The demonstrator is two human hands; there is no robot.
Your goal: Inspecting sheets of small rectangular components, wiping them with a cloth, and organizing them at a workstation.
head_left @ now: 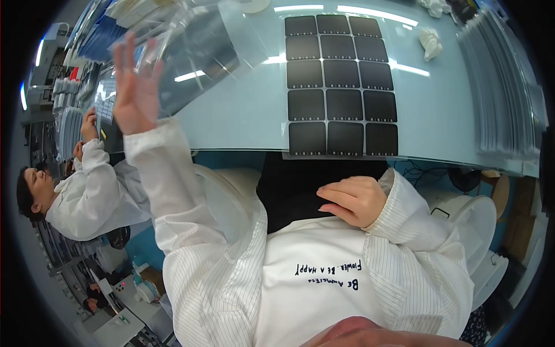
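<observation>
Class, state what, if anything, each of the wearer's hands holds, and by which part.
Nothing is visibly held: the left hand is raised and open; the right hand, loosely bent, shows no object.

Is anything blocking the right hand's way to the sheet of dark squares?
Nothing visible blocks it. The right hand is over the lap, on the near side of the table edge; the sheet of dark squares lies beyond. Relative height is unclear.
</observation>
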